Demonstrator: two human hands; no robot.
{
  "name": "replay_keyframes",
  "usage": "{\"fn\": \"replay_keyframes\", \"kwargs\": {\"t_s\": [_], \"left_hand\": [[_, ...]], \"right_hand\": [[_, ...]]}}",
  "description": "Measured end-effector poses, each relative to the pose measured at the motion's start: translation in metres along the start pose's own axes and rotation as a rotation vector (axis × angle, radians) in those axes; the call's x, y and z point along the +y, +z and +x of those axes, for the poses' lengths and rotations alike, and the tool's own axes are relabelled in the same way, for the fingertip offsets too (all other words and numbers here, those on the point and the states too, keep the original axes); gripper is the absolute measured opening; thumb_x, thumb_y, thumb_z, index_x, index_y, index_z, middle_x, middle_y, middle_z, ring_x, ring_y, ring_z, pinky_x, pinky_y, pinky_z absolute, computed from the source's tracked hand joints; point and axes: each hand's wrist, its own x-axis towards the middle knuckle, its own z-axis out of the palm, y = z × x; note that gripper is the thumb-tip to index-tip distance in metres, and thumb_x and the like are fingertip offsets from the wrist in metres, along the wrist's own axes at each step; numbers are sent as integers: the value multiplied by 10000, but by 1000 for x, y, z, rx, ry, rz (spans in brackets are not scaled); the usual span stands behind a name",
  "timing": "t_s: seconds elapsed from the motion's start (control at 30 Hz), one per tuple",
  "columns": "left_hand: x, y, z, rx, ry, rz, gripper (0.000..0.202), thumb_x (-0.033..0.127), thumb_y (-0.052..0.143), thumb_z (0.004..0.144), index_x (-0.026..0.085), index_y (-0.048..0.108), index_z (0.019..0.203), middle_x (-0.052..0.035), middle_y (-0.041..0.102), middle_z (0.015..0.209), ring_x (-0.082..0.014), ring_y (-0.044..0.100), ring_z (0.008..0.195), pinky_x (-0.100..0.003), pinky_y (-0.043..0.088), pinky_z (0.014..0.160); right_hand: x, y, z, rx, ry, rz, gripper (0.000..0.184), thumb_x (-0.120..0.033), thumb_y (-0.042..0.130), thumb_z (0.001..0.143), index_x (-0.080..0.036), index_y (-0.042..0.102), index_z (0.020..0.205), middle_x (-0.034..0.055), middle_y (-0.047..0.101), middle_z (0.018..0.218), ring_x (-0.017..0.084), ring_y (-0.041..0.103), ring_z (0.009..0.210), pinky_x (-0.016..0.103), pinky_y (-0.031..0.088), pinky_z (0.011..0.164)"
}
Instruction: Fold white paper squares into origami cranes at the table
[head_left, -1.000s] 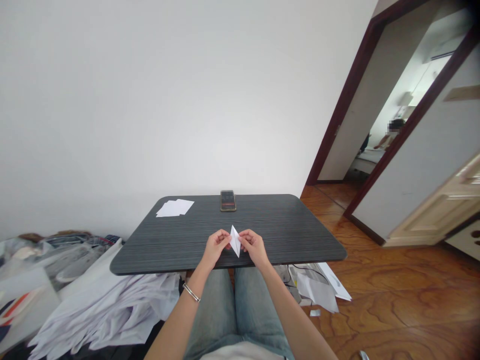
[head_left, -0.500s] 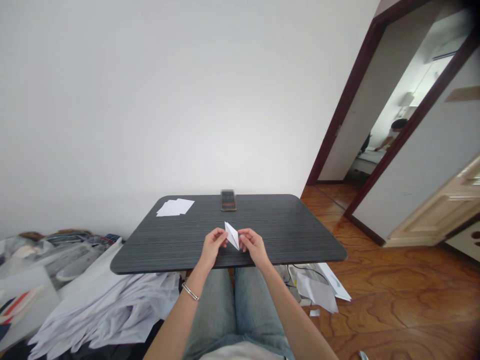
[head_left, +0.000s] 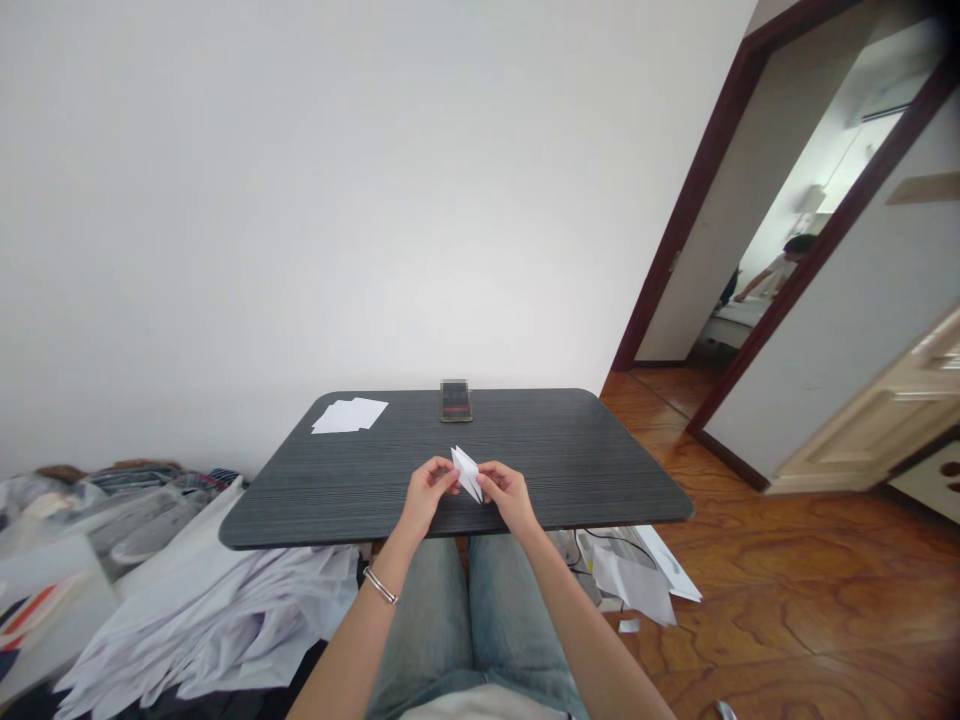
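Between my hands is a small folded white paper, a narrow pointed shape tilted with its upper tip toward the left. My left hand pinches its left side between thumb and fingers, and my right hand pinches its right side. Both hands hover just above the dark wood-grain table, near its front edge. My fingers hide part of the paper's lower edges. A silver bangle circles my left wrist.
A phone and a small stack of white paper sheets lie at the table's far edge. A heap of white sheets lies at lower left. Papers and cables sit on the wooden floor at right. A person stands beyond the doorway.
The folded paper has turned from pointing nearly straight down to tilting sideways, and it looks more bunched between my fingers. My hands stay in about the same place. The person beyond the doorway has shifted slightly.
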Motion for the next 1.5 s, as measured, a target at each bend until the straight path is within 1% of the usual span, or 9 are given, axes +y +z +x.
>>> {"fn": "replay_keyframes", "kwargs": {"t_s": [0.17,0.33,0.43,0.6,0.83,1.07,1.13,1.27,1.5], "left_hand": [[0,2,0,18,-2,-13,329,276,744,603,147,571,851,16,596,718,-98,576,581,-232,504,573],[-2,3,-1,32,-1,-12,230,268,726,628,139,588,759,3,621,685,-116,599,601,-261,512,626],[-2,6,-2,0,7,-19,228,260,729,622,137,611,774,-17,648,708,-138,617,640,-292,517,669],[-2,10,-3,-34,31,-32,251,241,732,613,141,621,815,-21,656,726,-141,616,640,-295,511,664],[1,10,-4,-29,78,12,208,242,713,641,142,640,808,-32,650,745,-141,596,654,-268,489,640],[3,12,-4,-73,109,6,474,207,725,631,181,573,1079,-70,628,987,-145,614,754,-284,496,719],[5,12,-4,-97,118,21,447,207,721,638,177,590,1064,-81,621,1023,-153,610,781,-284,495,718],[7,13,-5,-120,125,66,321,219,710,653,149,644,959,-82,632,952,-169,594,793,-283,492,688],[5,12,-7,-133,142,90,331,224,704,667,163,646,986,-68,622,943,-177,574,820,-254,477,646]], "right_hand": [[4,-1,1,49,11,-43,236,-401,644,698,-168,625,730,-4,574,584,114,488,493,216,402,432],[5,-4,5,104,-21,-64,199,-374,646,696,-175,635,693,15,573,710,133,503,616,222,417,507],[5,-6,6,122,-27,-49,196,-374,626,711,-182,623,673,-10,526,647,113,454,563,220,394,510],[3,-6,6,65,21,8,255,-418,595,725,-177,583,643,-45,462,499,86,378,443,211,328,439],[2,-4,7,19,51,45,302,-459,613,706,-181,549,607,-57,462,455,74,376,398,200,301,403],[2,-3,7,-56,57,67,305,-462,617,701,-177,559,609,-43,519,468,78,424,401,192,338,398],[1,-2,7,-82,57,69,289,-446,609,715,-178,566,614,-39,531,473,81,434,404,194,346,405],[0,-2,6,-97,53,75,281,-426,575,752,-180,560,618,-41,524,467,81,436,404,194,340,415],[0,-2,4,-103,47,74,268,-420,582,754,-179,568,636,-45,506,470,81,423,408,197,330,420]]}}
